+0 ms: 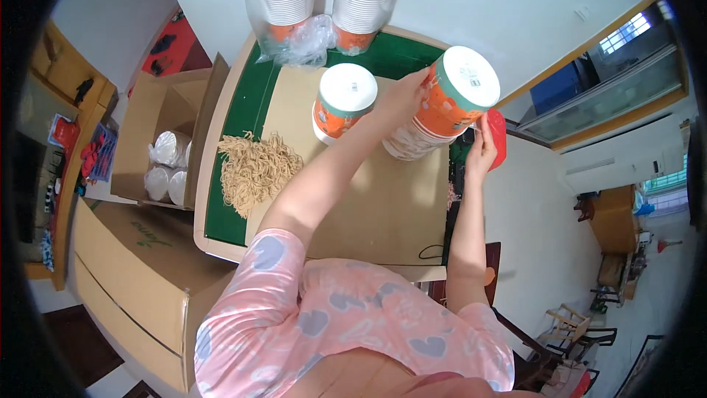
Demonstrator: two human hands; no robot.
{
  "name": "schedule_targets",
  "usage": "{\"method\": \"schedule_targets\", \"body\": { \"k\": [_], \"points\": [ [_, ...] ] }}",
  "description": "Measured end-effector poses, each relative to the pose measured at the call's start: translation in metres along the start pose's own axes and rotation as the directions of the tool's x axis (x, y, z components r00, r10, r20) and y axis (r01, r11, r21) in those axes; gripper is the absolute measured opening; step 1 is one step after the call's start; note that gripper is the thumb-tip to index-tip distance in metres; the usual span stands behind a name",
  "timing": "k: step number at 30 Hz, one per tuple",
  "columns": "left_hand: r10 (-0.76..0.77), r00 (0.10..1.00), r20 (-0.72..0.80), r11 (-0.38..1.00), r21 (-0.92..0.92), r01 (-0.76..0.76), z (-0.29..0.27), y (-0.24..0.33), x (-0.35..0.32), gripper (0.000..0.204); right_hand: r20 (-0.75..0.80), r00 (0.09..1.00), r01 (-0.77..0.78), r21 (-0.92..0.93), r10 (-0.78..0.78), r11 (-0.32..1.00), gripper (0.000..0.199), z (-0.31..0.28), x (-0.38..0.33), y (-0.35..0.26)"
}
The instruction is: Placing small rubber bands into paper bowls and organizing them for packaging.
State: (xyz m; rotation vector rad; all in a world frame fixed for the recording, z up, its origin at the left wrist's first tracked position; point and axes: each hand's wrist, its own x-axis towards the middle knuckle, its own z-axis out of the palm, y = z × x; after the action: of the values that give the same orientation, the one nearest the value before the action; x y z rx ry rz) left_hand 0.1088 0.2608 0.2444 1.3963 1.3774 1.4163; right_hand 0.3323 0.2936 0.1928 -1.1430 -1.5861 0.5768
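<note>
- Head view: left hand (pixel 407 94) grips the tilted orange-and-white paper cup stack (pixel 442 107) at far right of the tabletop (pixel 383 206).
- Stack's long axis leans up-right; right hand (pixel 482 149) touches its right side, fingers loosely bent.

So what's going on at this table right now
A person in a pink top is handling a stack of orange paper cups lying on its side. The left hand grips the stack and the right hand steadies it from the other side, next to a red lid. A second stack of cups stands nearby on the table, beside a pile of tan strings. An open box to the left holds more cups.
</note>
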Motion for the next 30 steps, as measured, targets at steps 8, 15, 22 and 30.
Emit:
{"method": "schedule_targets", "body": {
  "k": [8,15,22,30],
  "points": [
    [0.295,0.951,-0.089,0.554,0.827,-0.094,-0.073,-0.062,-0.064,0.022,0.018,0.982,-0.186,-0.032,0.187,0.982,0.03,0.02,-0.116,0.035],
    [0.19,0.958,0.215,0.394,0.877,-0.275,-0.1,-0.067,-0.049,0.013,0.456,0.89,0.035,-0.133,0.03,0.991,0.033,0.086,-0.158,0.022],
    [0.065,0.959,0.275,0.406,0.871,-0.278,-0.099,-0.057,-0.044,0.018,0.68,0.733,0.296,-0.302,-0.013,0.906,0.053,0.154,-0.15,0.037],
    [0.08,0.957,0.278,0.434,0.855,-0.285,-0.099,-0.052,-0.045,0.017,0.739,0.668,0.345,-0.412,0.087,0.844,0.059,0.163,-0.15,0.046]
  ]
}}
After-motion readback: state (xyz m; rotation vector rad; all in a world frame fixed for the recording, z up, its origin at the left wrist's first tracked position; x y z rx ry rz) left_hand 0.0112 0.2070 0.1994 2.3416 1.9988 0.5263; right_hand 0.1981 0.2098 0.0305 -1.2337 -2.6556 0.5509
